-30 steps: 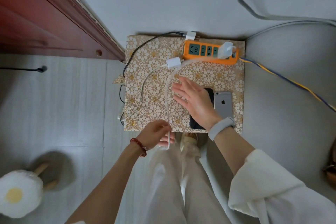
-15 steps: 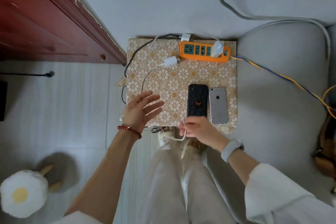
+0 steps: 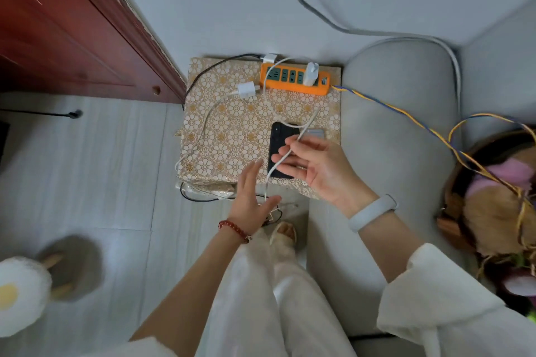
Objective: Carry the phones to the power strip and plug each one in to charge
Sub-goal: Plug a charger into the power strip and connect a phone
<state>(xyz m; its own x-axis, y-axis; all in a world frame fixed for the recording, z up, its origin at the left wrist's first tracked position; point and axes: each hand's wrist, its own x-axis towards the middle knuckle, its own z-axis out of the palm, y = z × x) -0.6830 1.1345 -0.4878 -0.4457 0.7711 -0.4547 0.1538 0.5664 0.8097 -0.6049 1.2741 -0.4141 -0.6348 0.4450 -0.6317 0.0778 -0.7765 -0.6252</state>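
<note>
We see red-brown wooden door [image 3: 66, 38] upper left, grey sofa arm [image 3: 397, 130] right, fried-egg plush slipper [image 3: 20, 295] lower left, perhaps basket [image 3: 493, 200] far right, blurred.

- A low stand covered in a gold floral-patterned cloth [image 3: 232, 136] is set on the pale tiled floor [image 3: 116, 182], between a red wooden door and a grey sofa.
- An orange power strip [image 3: 294, 80] is laid along the far edge, with a white charger [image 3: 311, 74] plugged into it.
- A second white adapter [image 3: 246, 90] is seen loose on the cloth, just left of the strip.
- A black phone [image 3: 280, 139] is laid flat near the front; a silver phone [image 3: 316, 133] beside it is mostly hidden.
- White cables are trailed across the cloth.
</note>
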